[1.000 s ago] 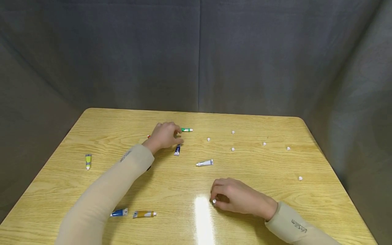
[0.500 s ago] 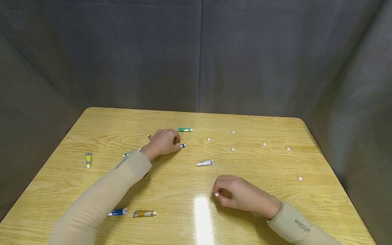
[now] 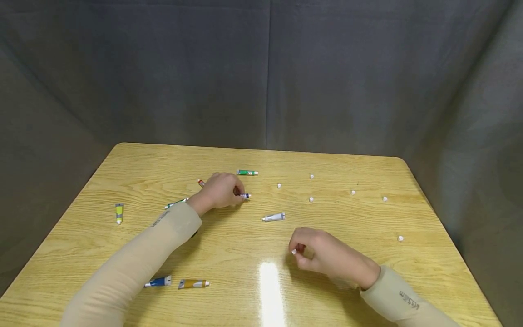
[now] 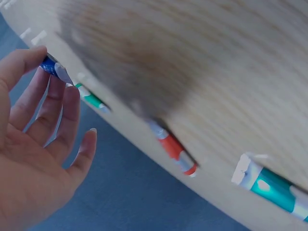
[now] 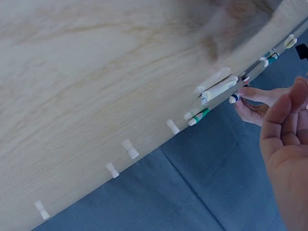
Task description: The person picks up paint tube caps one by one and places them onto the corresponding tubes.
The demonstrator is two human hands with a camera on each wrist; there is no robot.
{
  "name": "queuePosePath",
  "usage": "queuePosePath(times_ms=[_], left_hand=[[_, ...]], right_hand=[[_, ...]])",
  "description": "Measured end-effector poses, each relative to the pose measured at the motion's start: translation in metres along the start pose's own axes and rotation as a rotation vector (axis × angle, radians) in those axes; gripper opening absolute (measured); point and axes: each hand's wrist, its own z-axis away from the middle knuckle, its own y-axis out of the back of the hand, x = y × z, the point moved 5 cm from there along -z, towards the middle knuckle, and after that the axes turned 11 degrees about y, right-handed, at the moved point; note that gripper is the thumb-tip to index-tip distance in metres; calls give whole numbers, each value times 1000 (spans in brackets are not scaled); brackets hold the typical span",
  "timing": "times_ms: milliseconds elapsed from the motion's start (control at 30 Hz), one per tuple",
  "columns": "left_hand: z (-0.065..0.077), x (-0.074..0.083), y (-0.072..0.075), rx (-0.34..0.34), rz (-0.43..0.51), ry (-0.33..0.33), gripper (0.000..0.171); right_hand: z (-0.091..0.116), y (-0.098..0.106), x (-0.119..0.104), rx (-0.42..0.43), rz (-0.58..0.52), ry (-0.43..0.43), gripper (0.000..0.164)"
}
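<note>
Tube [image 3: 246, 196], dark blue, pinched in left hand [image 3: 221, 189] — white cap [image 3: 294, 251] pinched in right hand [image 3: 327, 254].

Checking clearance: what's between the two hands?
A pale tube lies between the left hand and the right hand, as the head view shows.

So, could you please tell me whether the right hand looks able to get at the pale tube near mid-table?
Probably yes: the pale tube lies near the right hand, with nothing visible between them. The right hand holds a white cap, though, so that may need setting down first.
</note>
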Motion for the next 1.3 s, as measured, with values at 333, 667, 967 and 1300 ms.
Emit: queuePosePath(times_ms=[333, 667, 967, 1300], left_hand=[[14, 14, 21, 79, 19, -81, 7], [37, 31, 45, 163, 82, -164, 5], [64, 47, 61, 230, 66, -256, 4], [82, 56, 64, 250, 43, -291, 6]], right_hand=[[-3, 13, -2, 36, -78, -77, 22], [-1, 32, -6, 189, -19, 27, 30], [2, 43, -2, 261, 34, 86, 28], [9, 46, 1, 282, 82, 49, 26]])
